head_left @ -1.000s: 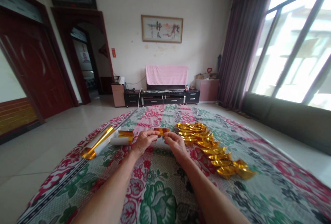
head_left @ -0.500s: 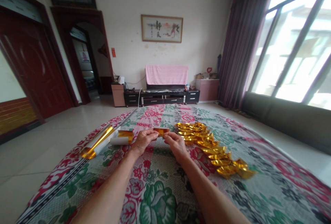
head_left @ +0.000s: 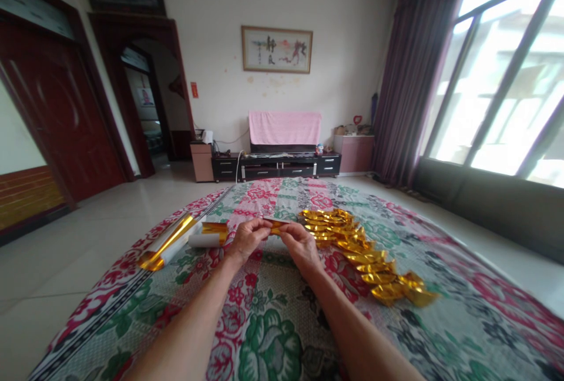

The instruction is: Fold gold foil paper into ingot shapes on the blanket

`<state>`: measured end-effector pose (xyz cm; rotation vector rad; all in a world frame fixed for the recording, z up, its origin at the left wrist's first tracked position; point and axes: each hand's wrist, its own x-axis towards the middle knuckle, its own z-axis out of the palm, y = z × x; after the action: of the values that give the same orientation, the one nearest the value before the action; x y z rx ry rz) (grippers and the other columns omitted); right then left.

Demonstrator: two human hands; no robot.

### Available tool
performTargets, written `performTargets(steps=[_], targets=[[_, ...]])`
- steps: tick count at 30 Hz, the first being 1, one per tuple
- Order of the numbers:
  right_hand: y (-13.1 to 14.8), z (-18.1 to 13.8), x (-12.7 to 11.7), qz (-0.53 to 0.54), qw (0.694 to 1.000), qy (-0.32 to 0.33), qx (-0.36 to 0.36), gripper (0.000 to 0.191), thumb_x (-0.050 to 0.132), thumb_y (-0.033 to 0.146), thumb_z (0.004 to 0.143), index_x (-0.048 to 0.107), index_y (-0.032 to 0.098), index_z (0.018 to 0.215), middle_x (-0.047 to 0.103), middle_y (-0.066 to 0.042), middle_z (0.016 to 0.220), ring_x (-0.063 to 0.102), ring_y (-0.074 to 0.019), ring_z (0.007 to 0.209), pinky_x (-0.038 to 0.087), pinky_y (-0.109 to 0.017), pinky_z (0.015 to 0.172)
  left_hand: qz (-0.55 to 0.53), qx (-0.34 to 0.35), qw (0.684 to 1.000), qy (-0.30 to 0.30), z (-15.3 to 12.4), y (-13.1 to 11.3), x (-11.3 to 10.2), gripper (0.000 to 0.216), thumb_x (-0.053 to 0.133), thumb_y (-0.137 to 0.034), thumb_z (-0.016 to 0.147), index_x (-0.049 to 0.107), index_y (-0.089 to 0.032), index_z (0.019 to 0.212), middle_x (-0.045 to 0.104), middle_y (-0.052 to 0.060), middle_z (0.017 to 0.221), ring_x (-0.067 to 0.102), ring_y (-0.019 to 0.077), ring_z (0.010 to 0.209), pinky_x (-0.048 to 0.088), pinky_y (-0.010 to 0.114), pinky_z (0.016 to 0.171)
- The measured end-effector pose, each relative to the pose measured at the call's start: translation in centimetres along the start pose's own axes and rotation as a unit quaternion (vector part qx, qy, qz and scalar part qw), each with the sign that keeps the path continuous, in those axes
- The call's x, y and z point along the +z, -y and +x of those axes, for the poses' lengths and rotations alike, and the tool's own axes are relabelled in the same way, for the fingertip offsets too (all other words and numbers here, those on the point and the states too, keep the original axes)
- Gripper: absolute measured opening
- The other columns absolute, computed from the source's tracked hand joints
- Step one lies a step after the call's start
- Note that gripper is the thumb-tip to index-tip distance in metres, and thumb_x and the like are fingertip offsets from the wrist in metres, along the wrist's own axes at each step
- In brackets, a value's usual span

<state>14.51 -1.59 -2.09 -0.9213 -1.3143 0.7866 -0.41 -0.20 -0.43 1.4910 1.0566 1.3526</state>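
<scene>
As daylight came through tall windows at right, a person worked a small strip of gold foil (head_left: pixel 276 228) over a flower-patterned cloth (head_left: pixel 269 340), its long axis running left to right, nearly level, one end toward each hand. The left hand (head_left: pixel 245 241) pinched the left end between thumb and fingers, while the right hand (head_left: pixel 302 243) gripped the other end the same way, leaving a short span of foil visible between the fingertips. Whether the strip touched the cloth could not be told. To the left lay a long curled gold-and-white sheet (head_left: pixel 170 242), slanting away from the viewer, with a shorter curled sheet (head_left: pixel 208 238) lying crosswise beside it. Near the right hand, folded gold pieces (head_left: pixel 366 256) overlapped in a row that ran toward the near right. Beyond the cloth, a low black cabinet (head_left: pixel 298 171) stood with its drawers pushed in, their contents hidden.
</scene>
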Motion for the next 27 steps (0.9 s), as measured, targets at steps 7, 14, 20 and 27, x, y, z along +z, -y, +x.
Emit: performTargets(steps=[7,14,20,27], targets=[[0.2,0.0,0.2,0.044,0.998,-0.042,0.03,0.024,0.057,0.028,0.063,0.053,0.018,0.084,0.062,-0.008,0.102,0.061,-0.0183,0.083,0.048,-0.027,0.067,0.077,0.016,0.997,0.015,0.0,0.3,-0.2,0.017,0.056,-0.024,0.064,0.065,-0.015,0.075,0.057,-0.003,0.054,0.047,0.0092,0.05,0.036,0.02,0.052],[-0.2,0.1,0.3,-0.037,0.999,-0.026,0.026,0.033,0.053,0.034,0.07,0.057,0.017,0.098,0.065,-0.004,0.086,0.061,-0.016,0.071,0.048,-0.027,0.066,0.098,0.025,0.994,0.048,-0.3,-0.1,0.1,0.015,0.058,-0.023,0.064,0.066,-0.015,0.073,0.063,0.0,0.064,0.053,0.0122,0.058,0.04,0.022,0.057],[-1.2,0.3,0.4,-0.041,0.998,-0.048,0.014,0.03,0.052,0.034,0.07,0.061,0.018,0.093,0.066,-0.003,0.082,0.06,-0.0163,0.073,0.049,-0.028,0.069,0.021,0.03,0.998,0.045,-0.4,-0.6,0.5,0.036,0.059,-0.02,0.063,0.06,-0.016,0.099,0.064,0.004,0.09,0.058,0.0129,0.072,0.044,0.022,0.064],[-0.7,0.3,0.4,0.004,0.998,-0.049,0.043,0.031,0.056,0.03,0.065,0.06,0.017,0.092,0.064,-0.003,0.083,0.06,-0.0157,0.071,0.05,-0.027,0.067,-0.022,-0.022,0.998,0.05,-0.6,-0.9,0.5,0.067,0.06,-0.024,0.067,0.038,-0.017,0.129,0.061,0.009,0.103,0.056,0.0102,0.068,0.042,0.019,0.058]])
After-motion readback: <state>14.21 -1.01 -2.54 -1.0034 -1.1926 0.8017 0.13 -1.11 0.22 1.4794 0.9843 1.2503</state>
